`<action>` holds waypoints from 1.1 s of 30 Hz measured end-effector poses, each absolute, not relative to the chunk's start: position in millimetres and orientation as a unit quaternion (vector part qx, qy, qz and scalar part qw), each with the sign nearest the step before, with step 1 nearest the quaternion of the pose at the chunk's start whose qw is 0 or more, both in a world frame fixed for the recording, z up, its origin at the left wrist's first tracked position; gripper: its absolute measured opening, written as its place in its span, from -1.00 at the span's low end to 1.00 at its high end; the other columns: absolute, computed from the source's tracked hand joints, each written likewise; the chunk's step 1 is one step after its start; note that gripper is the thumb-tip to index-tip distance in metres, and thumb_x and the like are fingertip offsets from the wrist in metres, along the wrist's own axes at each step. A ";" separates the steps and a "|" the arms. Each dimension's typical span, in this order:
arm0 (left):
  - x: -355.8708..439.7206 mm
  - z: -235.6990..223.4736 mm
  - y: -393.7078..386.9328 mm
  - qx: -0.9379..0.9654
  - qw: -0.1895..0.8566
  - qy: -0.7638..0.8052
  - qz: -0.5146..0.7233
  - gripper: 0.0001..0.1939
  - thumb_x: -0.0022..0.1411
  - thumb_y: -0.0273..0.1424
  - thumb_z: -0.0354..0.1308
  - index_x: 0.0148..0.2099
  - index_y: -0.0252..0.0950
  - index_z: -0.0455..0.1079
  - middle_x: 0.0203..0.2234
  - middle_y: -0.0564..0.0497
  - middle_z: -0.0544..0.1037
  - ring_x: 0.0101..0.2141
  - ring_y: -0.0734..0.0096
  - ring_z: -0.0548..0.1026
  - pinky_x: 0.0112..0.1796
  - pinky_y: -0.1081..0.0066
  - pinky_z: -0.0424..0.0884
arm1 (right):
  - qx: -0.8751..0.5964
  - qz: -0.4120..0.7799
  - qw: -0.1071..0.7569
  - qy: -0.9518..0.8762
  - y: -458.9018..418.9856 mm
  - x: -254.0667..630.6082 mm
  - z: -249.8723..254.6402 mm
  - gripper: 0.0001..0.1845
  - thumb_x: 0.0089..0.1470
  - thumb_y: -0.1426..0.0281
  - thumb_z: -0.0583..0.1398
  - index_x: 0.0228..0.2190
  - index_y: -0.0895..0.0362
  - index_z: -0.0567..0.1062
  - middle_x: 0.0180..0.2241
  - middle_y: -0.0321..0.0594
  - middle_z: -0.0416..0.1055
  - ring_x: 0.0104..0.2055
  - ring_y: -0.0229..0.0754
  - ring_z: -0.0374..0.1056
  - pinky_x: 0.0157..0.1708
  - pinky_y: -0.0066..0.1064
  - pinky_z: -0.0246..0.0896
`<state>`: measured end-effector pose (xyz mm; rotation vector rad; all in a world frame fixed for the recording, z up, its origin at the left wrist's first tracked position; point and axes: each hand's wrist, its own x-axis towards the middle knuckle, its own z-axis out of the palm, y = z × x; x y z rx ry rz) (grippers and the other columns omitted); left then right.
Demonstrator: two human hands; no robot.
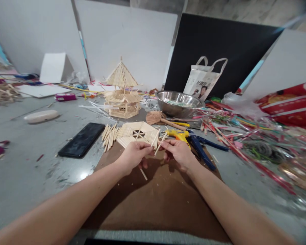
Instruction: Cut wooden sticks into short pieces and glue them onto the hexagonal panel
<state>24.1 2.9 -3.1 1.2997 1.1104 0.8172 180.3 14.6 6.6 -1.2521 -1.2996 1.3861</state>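
My right hand point(180, 153) pinches a short thin wooden stick point(158, 149) between thumb and fingertips, tilted up. Close beside it, my left hand point(135, 156) is closed with its thumb and forefinger on another wooden stick point(155, 138). A further stick point(144, 174) pokes out below the left fingers. Just beyond both hands lies a flat polygonal panel of glued sticks point(124, 136), with an open spoked middle; the hands hide its near edge. A pile of loose sticks point(108, 140) lies left of the panel. All this is over a brown board point(153, 204).
A yellow glue gun point(177, 133) and blue-handled pliers point(201, 149) lie right of the panel. A black phone point(81, 140) is at left. Behind stand a stick-built pavilion point(122, 102) and a steel bowl point(180, 109). Coloured scraps point(244, 136) clutter the right.
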 end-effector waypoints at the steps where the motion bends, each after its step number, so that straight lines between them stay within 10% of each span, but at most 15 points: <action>1: 24.8 -2.9 2.5 0.562 0.584 0.474 0.346 -0.74 0.02 -0.26 0.01 -0.29 -0.33 0.31 -0.38 0.01 0.44 -0.78 0.71 0.29 -0.80 0.64 0.11 | -0.499 0.560 0.420 -0.511 14.3 179.6 6.3 -0.80 -0.22 0.32 0.19 -0.56 0.23 0.40 -0.57 -0.28 0.37 -0.77 -0.44 0.17 -0.82 -0.59 0.06; 33: 25.4 -7.2 2.6 0.607 0.574 0.462 0.299 -0.72 0.00 -0.25 0.02 -0.28 -0.33 0.34 -0.43 0.00 0.47 -0.78 0.70 0.31 -0.79 0.65 0.15 | -0.508 0.592 0.421 -0.462 11.2 174.7 5.9 -0.92 -0.11 0.48 0.12 -0.54 0.25 0.39 -0.61 -0.26 0.41 -0.76 -0.38 0.24 -0.81 -0.59 0.13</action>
